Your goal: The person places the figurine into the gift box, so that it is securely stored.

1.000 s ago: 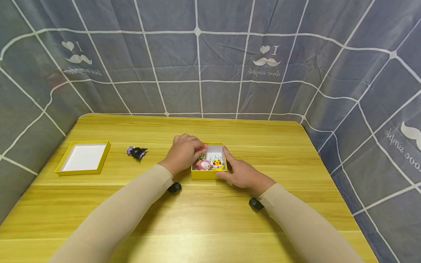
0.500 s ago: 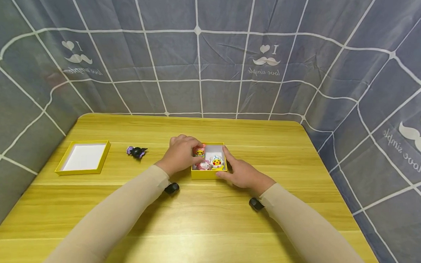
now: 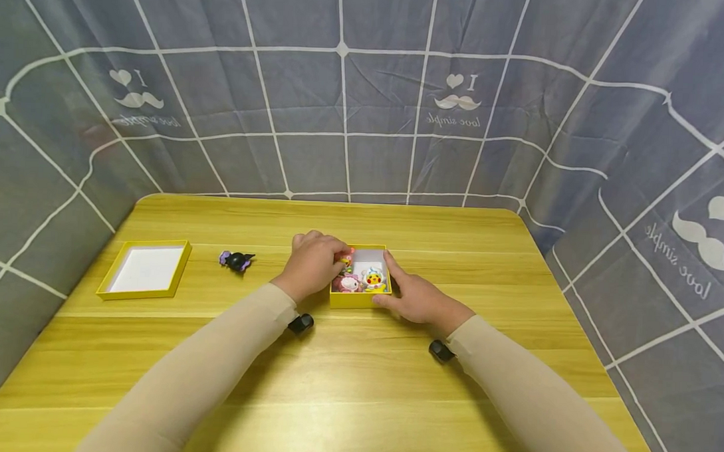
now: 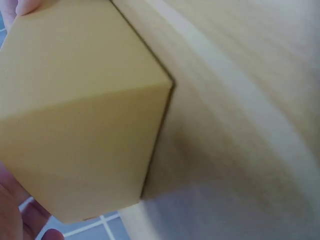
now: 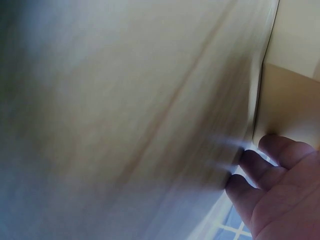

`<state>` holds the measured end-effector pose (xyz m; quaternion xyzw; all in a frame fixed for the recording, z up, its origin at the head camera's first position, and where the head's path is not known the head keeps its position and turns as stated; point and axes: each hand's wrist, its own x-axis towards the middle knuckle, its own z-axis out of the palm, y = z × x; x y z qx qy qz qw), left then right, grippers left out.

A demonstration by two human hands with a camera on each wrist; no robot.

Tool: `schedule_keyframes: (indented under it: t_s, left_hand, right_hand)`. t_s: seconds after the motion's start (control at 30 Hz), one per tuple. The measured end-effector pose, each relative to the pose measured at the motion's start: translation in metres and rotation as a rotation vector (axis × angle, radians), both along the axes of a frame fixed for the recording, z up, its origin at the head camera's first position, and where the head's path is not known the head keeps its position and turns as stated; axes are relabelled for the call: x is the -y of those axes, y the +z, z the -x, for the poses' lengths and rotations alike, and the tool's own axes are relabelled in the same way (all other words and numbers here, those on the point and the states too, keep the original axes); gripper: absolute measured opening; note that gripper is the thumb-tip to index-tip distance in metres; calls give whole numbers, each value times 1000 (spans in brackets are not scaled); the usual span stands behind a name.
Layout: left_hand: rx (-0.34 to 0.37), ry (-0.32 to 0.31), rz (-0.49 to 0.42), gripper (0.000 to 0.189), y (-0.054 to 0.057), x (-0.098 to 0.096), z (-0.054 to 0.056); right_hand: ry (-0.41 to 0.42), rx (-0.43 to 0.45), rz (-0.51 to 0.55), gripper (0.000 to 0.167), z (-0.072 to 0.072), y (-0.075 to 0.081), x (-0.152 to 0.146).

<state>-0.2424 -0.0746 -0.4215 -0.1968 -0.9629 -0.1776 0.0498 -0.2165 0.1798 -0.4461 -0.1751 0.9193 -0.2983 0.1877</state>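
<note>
An open yellow box with a white inside stands mid-table. Inside, a white-and-yellow toy figure with red cheeks lies at the front right, and a pink-and-white toy figure at the front left. My left hand reaches over the box's left side, thumb and fingers around a pink-and-yellow toy figure in the back left corner, largely hidden by the hand. From the right, my right hand grips the box, thumb at the near side and index finger along the right rim.
A yellow box lid lies inside-up at the far left of the wooden table. Between it and the left hand is a black-and-purple toy figure. A grey gridded curtain surrounds the back and sides.
The left thumb and fingers spread apart half a second ago, baring the corner figure, and have come together over it again. The pink-and-white figure has shifted slightly left. The right hand keeps its hold.
</note>
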Motion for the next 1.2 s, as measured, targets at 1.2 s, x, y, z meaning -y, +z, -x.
schedule_keyframes:
  t_s: [1.2]
  left_hand:
    - [56, -25, -46, 55, -2, -4, 3]
  right_hand:
    - [16, -8, -24, 111, 2, 2, -1]
